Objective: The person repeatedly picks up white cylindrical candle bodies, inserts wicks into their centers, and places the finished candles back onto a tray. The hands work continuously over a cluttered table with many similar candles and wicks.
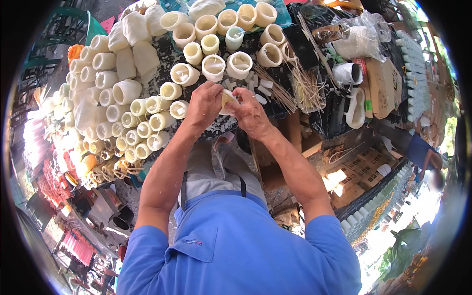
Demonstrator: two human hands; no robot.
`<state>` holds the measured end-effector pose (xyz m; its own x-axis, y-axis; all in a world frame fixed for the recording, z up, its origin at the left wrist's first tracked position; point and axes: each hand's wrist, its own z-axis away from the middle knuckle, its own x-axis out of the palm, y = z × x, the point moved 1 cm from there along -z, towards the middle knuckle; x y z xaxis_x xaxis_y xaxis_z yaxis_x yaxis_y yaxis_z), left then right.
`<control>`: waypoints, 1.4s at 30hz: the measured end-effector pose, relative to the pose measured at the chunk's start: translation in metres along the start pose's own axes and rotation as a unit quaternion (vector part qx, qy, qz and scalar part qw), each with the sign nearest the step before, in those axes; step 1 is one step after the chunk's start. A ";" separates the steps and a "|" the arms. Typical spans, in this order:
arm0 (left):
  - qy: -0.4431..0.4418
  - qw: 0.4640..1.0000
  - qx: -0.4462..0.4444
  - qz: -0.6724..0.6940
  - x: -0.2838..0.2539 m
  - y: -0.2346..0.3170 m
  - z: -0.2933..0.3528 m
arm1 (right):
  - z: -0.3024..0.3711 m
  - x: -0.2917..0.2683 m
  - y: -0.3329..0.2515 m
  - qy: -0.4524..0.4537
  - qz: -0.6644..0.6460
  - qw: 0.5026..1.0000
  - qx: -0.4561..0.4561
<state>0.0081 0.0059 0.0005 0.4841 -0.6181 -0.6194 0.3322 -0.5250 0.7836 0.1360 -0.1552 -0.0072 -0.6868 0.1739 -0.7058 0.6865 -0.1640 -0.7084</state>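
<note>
My left hand (203,104) and my right hand (251,114) come together over the near edge of the table. Between them they grip a small cream, wax-like cup (227,102), fingers closed around its sides. My fingers cover much of it, and its inside shows only in part. Just beyond stand more hollow cream cups, among them a wide one (239,65) and another (213,67), both with pale pieces inside. A small cup (179,109) stands close to my left wrist. Small white offcuts (264,88) lie beyond my right hand.
Many cream cups (127,92) crowd the table's left side. Thin sticks (278,91) lie to the right, beside a bundle of strands (309,88). Farther right are a white mug-like vessel (347,73) and a cardboard box (379,88). A person (425,155) is at far right.
</note>
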 end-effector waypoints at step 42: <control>0.021 0.918 -0.313 0.242 0.020 0.002 0.062 | 0.022 0.022 -0.010 0.219 -0.134 0.958 0.128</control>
<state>-0.0313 -0.0439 -0.0131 0.7245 -0.6600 -0.1985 0.4630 0.2527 0.8496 0.1089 -0.1706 -0.0158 -0.6254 0.6246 -0.4677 0.3805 -0.2791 -0.8817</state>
